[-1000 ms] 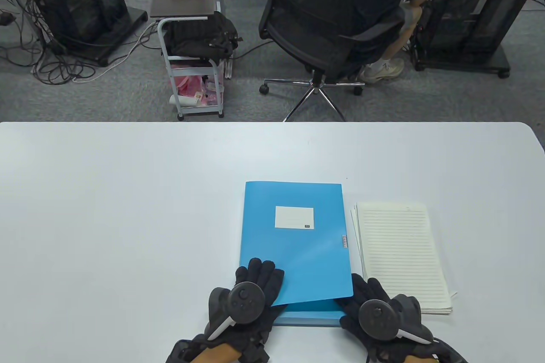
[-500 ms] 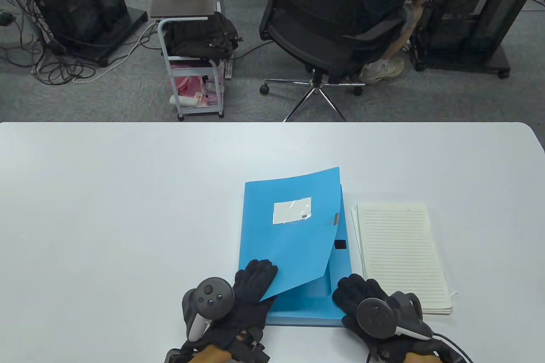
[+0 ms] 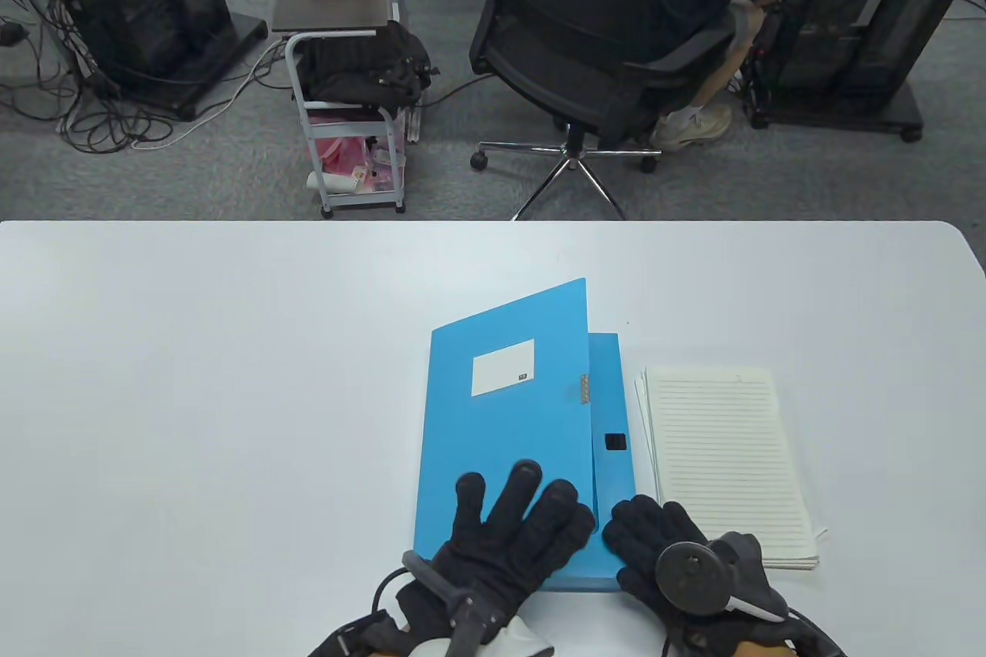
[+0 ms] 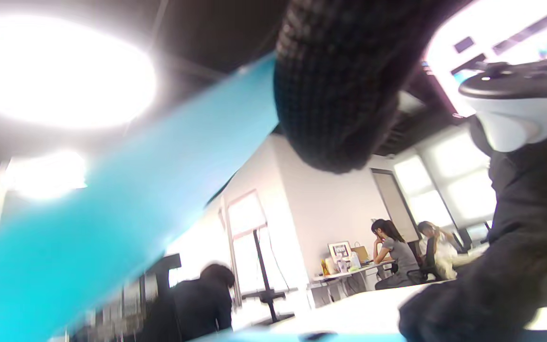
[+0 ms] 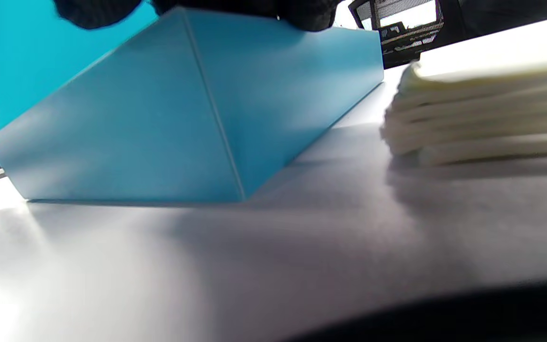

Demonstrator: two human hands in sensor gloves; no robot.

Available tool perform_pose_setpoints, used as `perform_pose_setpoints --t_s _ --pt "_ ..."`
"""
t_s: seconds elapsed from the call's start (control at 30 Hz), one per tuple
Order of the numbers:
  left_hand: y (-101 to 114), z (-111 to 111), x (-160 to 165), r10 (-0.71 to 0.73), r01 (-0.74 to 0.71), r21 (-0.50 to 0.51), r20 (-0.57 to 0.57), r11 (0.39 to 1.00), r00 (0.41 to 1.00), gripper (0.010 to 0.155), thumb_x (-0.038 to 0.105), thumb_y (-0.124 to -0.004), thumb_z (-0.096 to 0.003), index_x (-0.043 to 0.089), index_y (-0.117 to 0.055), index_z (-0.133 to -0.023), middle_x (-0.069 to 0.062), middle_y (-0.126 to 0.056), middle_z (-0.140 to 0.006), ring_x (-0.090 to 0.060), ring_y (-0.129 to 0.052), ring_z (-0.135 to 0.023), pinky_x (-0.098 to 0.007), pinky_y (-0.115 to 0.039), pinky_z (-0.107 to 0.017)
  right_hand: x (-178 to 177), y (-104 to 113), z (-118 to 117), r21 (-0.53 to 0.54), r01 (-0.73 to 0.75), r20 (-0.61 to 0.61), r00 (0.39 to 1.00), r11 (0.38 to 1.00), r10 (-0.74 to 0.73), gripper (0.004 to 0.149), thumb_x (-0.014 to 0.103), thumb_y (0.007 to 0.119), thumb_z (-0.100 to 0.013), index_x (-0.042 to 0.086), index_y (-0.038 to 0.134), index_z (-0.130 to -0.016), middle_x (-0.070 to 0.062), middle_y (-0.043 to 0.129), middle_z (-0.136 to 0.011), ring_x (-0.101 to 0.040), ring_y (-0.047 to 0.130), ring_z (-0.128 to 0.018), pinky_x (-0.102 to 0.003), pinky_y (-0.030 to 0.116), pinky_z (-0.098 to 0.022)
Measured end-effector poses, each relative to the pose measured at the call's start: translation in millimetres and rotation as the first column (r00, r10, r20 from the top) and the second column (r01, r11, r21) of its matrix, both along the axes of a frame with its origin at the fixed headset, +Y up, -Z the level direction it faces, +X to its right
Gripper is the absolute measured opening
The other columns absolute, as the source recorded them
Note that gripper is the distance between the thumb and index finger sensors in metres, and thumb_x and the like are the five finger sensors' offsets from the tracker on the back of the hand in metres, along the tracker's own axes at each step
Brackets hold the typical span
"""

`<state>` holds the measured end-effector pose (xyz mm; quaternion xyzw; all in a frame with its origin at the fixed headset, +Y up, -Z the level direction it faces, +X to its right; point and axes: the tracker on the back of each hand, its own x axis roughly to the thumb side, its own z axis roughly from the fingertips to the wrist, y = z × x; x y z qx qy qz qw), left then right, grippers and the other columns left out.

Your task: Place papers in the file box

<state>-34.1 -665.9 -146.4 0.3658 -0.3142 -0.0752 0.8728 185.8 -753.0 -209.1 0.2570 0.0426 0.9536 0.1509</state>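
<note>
On the white tabletop the blue file box lies flat near the front edge, and I take everything from it.

At the box's left front corner the left hand has hold of the cover: fingers spread flat over its upper face, thumb out of my sight (presumably under it), and the cover stands lifted, hinged along the box's left side. The left wrist view shows the blue sheet slanting past a gloved fingertip.

At the box's right front corner the right hand rests with curled fingers on the rim, gripping nothing that I can see, seemingly steadying the box. A small black clasp shows on the uncovered strip.

Just right of the box, apart from it, lies the stack of lined papers, untouched.

So this looks like the opening step, with nothing inserted yet. Next, I judge, the cover must swing fully over to the box's left, then the right hand can leave the rim, reach the stack and gather it squarely without fanning the sheets.
</note>
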Motion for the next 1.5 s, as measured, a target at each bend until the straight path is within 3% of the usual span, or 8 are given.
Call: perform_pose_setpoints --t_s 0.1,0.27,0.47,0.6,0.83,1.07,1.2,1.5 --pt "15.3 12.9 8.2 -0.128 0.134 0.139 -0.052 0.981 0.99 0.103 0.037 -0.097 -0.0332 0.052 -0.024 -0.103 0.012 -0.001 -0.115 -0.023 -0.005 -0.115 -0.062 0.0 -0.076 0.4 0.0 0.2 0.005 -0.008 -0.005 1.0 1.0 0.008 0.055 0.049 0.059 -0.041 0.028 0.056 -0.091 0.003 0.048 -0.105 -0.028 0.046 -0.099 -0.051 0.043 -0.073" --pt "41.2 -1.0 -13.0 -0.175 0.181 -0.025 -0.411 0.983 0.895 0.082 0.025 -0.093 -0.0379 0.051 -0.05 -0.103 0.015 -0.012 -0.118 -0.02 -0.001 -0.113 -0.057 0.002 -0.074 4.8 -1.3 -1.0 0.029 0.012 -0.032 0.999 1.0 -0.011 0.055 0.05 0.059 -0.041 0.029 0.055 -0.092 0.003 0.049 -0.105 -0.026 0.047 -0.1 -0.051 0.043 -0.074" --pt "39.3 -41.8 -65.1 -0.284 0.07 -0.313 -0.717 0.947 0.637 0.066 0.012 -0.093 -0.0386 0.035 -0.077 -0.098 0.007 -0.044 -0.119 -0.017 -0.017 -0.115 -0.054 0.005 -0.073 6.7 -0.7 -2.3 -0.017 0.046 -0.029 0.999 0.999 -0.046 0.055 0.049 0.059 -0.041 0.029 0.055 -0.092 0.004 0.047 -0.106 -0.026 0.045 -0.1 -0.051 0.041 -0.074" --pt "3.0 -81.0 -97.0 -0.495 -0.016 -0.546 -0.772 0.838 0.4 0.063 0.029 -0.085 -0.0395 0.036 -0.07 -0.1 0.005 -0.052 -0.117 -0.017 -0.031 -0.116 -0.052 -0.004 -0.078 7.5 0.3 -4.2 -0.032 0.052 -0.035 0.998 0.998 -0.053 0.054 0.05 0.059 -0.041 0.029 0.056 -0.091 0.004 0.047 -0.106 -0.026 0.045 -0.1 -0.05 0.041 -0.074" --pt "-61.3 -123.0 -136.8 -0.357 -0.406 -0.617 -0.754 0.675 0.551 0.069 0.048 -0.07 -0.0367 0.038 -0.056 -0.104 -0.002 -0.037 -0.118 -0.041 -0.031 -0.11 -0.062 -0.025 -0.079 8.5 0.7 -6.1 -0.059 0.062 -0.036 0.997 0.996 -0.064 0.054 0.049 0.059 -0.041 0.029 0.056 -0.091 0.005 0.047 -0.105 -0.025 0.044 -0.1 -0.05 0.041 -0.074" --pt "-96.2 -140.1 -174.0 -0.289 -0.612 -0.62 -0.778 0.491 0.557 0.075 0.058 -0.06 -0.0352 0.04 -0.04 -0.105 -0.001 -0.03 -0.117 -0.037 -0.034 -0.11 -0.061 -0.028 -0.079 8.1 0.1 -5.9 -0.05 0.064 -0.037 0.997 0.997 -0.066 0.054 0.049 0.059 -0.041 0.029 0.057 -0.091 0.005 0.047 -0.106 -0.026 0.044 -0.1 -0.05 0.04 -0.074" --pt "-115.3 -142.4 -194.8 -0.233 -0.712 -0.629 -0.777 0.313 0.585 0.077 0.06 -0.059 -0.0358 0.04 -0.032 -0.105 -0.001 -0.025 -0.116 -0.037 -0.031 -0.11 -0.061 -0.029 -0.078 7.4 0.3 -8.5 -0.058 0.067 -0.037 0.997 0.996 -0.069 0.054 0.049 0.059 -0.041 0.03 0.057 -0.091 0.005 0.047 -0.106 -0.025 0.043 -0.1 -0.05 0.04 -0.074" --pt "-127.4 -138.3 -202.6 -0.143 -0.744 -0.626 -0.779 0.233 0.61 0.079 0.058 -0.063 -0.0377 0.04 -0.025 -0.105 0.001 -0.01 -0.113 -0.036 -0.012 -0.106 -0.059 -0.018 -0.077 6.2 -0.2 -8.1 -0.056 0.064 -0.032 0.997 0.996 -0.066 0.054 0.049 0.059 -0.041 0.029 0.056 -0.092 0.005 0.046 -0.106 -0.026 0.042 -0.101 -0.051 0.039 -0.074"
